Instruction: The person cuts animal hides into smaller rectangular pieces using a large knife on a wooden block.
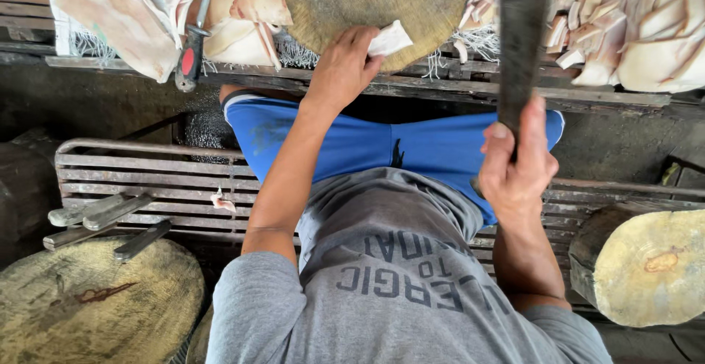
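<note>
Pale strip of skin or fat (390,39): lies at the near edge of the round wooden chopping block (374,4), one end pinned under your left hand (345,67). Flat, whitish, roughly rectangular, cut edges clean.

Left hand fingers (361,41): curled down over the strip, fingertips pressing it to the block, thumb tucked under. Closed on it, not spread.

Right hand (514,162): held up near your chest, fingers wrapped fully round the handle of a big dark cleaver (523,34). Thumb lies along the handle top. Blade stands raised, flat and blackish, its upper part running out of frame; it hangs to the right of the block and well apart from the strip.

Around the block: a heap of cut pale pieces (631,26) on the surface to the right, some spilling toward the block's rim. To the left, larger uncut sheets (235,12) of the same pale stuff, lying on a frayed white sack (125,12). A sharpening steel with a black-and-red handle (192,48) lies slanted across them, handle overhanging the surface (440,89) edge.

Nearer you: blue shorts and grey shirt fill the middle. You sit on a metal slatted bench (147,177); a small scrap (222,202) rests on its slats. Two or three metal knife handles (103,213) lie at the left end, beside another round block (88,305). A third block (646,265) stands at lower right.
</note>
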